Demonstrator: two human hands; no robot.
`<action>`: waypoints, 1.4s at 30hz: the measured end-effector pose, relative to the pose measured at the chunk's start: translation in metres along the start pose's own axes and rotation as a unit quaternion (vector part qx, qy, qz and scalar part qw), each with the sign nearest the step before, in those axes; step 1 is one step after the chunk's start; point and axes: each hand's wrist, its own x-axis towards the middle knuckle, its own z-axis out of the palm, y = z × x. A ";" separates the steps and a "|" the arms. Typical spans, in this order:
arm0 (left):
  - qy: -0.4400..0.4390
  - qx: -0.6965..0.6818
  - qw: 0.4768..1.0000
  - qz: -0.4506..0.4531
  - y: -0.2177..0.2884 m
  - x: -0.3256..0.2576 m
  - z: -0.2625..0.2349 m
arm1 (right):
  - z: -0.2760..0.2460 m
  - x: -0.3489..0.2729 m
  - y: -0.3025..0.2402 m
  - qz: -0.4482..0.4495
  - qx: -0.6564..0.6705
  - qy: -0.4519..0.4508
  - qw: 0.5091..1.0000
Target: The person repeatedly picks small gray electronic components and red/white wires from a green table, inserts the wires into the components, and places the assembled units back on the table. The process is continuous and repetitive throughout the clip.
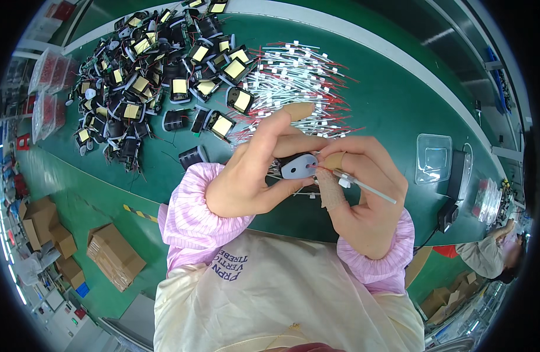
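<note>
My left hand grips a small black housing with a pale grey oval end cap; the cap has a dark round hole and a smaller one. With thumb and fingertips closed, my right hand pinches a thin wire lead with a white sleeve, a white connector and a red end. That red end meets the cap at its smaller hole; how deep it sits I cannot tell. Tan finger covers and a wrapped bandage are on some fingers. Just beyond my hands lies a pile of similar red-and-white wire leads.
Many black housings with yellow pads are heaped at the far left of the green table. A clear plastic tray and a black device with a cord lie to the right. Cardboard boxes stand on the floor at left. Another person is at far right.
</note>
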 end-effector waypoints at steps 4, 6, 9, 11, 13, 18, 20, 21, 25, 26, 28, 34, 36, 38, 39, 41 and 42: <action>-0.011 -0.006 1.000 -0.005 0.001 0.000 -0.002 | -0.001 0.000 -0.003 -0.004 -0.013 0.001 1.000; -0.010 -0.009 1.000 -0.005 0.000 0.000 -0.001 | -0.001 0.000 -0.003 -0.027 -0.021 0.001 0.999; 0.000 -0.014 1.000 0.004 -0.003 -0.003 0.001 | -0.001 0.001 -0.004 -0.049 -0.029 0.002 0.998; -0.001 -0.007 1.000 0.010 -0.003 -0.003 0.001 | -0.001 0.001 -0.004 -0.058 -0.032 0.005 0.998; -0.006 -0.008 1.000 0.013 -0.002 -0.002 0.000 | 0.000 0.001 -0.003 -0.066 -0.036 0.008 0.997; 0.002 0.000 1.000 0.022 -0.004 -0.004 0.002 | -0.002 0.001 -0.003 -0.083 -0.048 -0.004 0.995; 0.015 -0.009 0.999 0.029 -0.005 -0.005 0.004 | -0.001 0.001 -0.003 -0.086 -0.049 0.000 0.995; 0.011 -0.005 0.999 0.035 -0.005 -0.005 0.003 | -0.001 0.000 -0.002 -0.088 -0.051 0.003 0.995; 0.001 0.009 0.999 0.045 0.000 0.000 -0.001 | 0.000 -0.001 -0.003 -0.081 -0.050 0.007 0.995; -0.001 0.012 0.999 0.044 0.002 0.002 -0.002 | 0.000 -0.001 -0.003 -0.078 -0.048 0.009 0.996; 0.018 0.005 0.998 0.052 0.000 0.002 0.000 | 0.001 0.000 -0.004 -0.075 -0.040 0.013 0.996; 0.025 -0.002 0.999 0.035 0.003 0.002 0.001 | 0.004 -0.001 -0.002 -0.080 -0.039 0.029 0.996; 0.039 -0.002 0.999 0.027 0.003 0.001 0.003 | 0.007 -0.003 0.000 -0.089 -0.057 0.032 0.994; 0.056 0.006 0.998 0.014 0.003 -0.001 0.005 | 0.008 -0.003 0.000 -0.074 -0.068 0.025 0.995; 0.058 0.009 0.998 0.024 0.003 0.000 0.005 | 0.008 -0.002 -0.001 -0.057 -0.071 0.017 0.996; 0.070 0.013 0.997 0.039 -0.001 0.001 0.006 | 0.005 -0.001 -0.005 -0.009 -0.047 0.003 0.999; 0.081 0.015 0.996 0.044 -0.002 0.001 0.007 | 0.000 0.002 -0.010 0.018 -0.020 -0.004 1.000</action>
